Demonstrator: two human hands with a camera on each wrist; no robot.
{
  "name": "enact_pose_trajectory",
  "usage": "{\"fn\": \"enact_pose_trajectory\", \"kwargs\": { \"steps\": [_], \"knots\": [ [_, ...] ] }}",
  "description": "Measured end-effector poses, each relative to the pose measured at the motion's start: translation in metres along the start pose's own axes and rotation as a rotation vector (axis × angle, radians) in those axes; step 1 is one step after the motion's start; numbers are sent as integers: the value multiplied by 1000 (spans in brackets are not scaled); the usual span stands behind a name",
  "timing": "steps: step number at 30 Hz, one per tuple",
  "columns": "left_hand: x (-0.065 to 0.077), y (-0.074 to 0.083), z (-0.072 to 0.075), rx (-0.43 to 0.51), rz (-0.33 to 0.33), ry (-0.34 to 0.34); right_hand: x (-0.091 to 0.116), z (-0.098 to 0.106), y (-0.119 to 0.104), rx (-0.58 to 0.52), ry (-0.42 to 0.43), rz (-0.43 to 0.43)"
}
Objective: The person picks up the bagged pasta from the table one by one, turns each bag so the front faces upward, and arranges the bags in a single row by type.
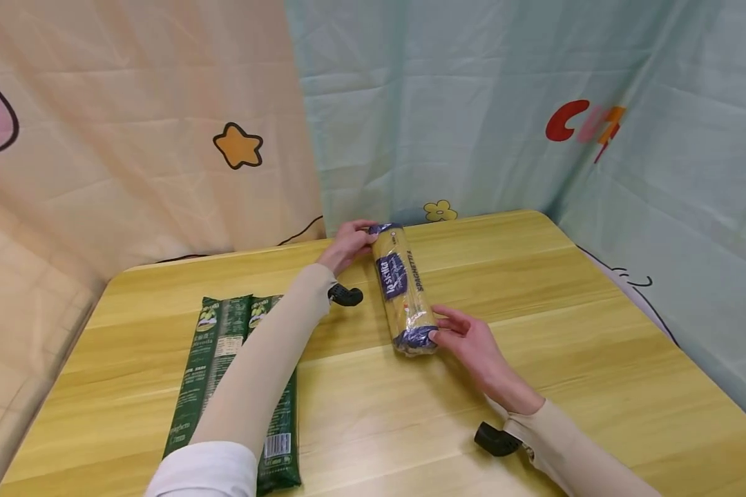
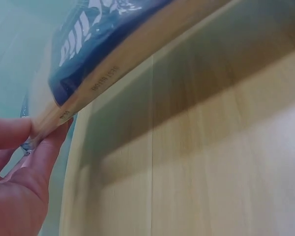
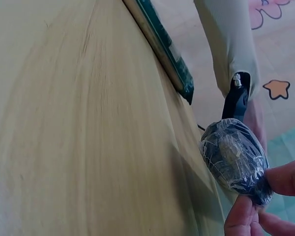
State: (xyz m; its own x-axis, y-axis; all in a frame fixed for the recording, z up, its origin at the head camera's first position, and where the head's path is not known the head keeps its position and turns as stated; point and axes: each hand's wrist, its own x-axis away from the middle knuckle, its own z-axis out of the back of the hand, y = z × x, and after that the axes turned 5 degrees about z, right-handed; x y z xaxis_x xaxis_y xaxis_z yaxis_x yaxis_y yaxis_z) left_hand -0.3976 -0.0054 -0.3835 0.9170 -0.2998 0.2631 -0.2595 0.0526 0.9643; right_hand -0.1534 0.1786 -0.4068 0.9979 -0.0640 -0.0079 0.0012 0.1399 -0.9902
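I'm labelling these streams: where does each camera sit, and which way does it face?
Head: on the head, facing forward and down over the table; left hand, right hand and sleeves show.
Left wrist: on that wrist, facing the printed side of the spaghetti; left hand shows.
Right wrist: on that wrist, facing the spaghetti's end; right hand and left sleeve show.
Shared: head and right wrist both show spaghetti and green pack.

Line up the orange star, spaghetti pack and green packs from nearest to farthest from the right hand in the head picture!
1. Spaghetti pack: touching the right hand.
2. Green packs: off to the left.
3. Orange star: up on the curtain.
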Motion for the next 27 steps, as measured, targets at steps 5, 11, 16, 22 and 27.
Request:
{"fn": "enact_pose_trajectory", "kwargs": {
  "steps": [5,11,16,22,27],
  "knots": [
    [-10,1,-9,8,4,-22,-7,9,2,18,26,-11],
    [-22,0,-21,45,1,-69,-14,17,3,41,50,-16],
    [-31,-2,-31,106,-8,-104,-19,26,4,77,67,1],
    [-41,-8,-40,120,-11,-139,-25,37,7,107,90,-6],
    [-51,-12,-47,100,-16,-165,-28,44,7,130,94,-18]
  ]
}}
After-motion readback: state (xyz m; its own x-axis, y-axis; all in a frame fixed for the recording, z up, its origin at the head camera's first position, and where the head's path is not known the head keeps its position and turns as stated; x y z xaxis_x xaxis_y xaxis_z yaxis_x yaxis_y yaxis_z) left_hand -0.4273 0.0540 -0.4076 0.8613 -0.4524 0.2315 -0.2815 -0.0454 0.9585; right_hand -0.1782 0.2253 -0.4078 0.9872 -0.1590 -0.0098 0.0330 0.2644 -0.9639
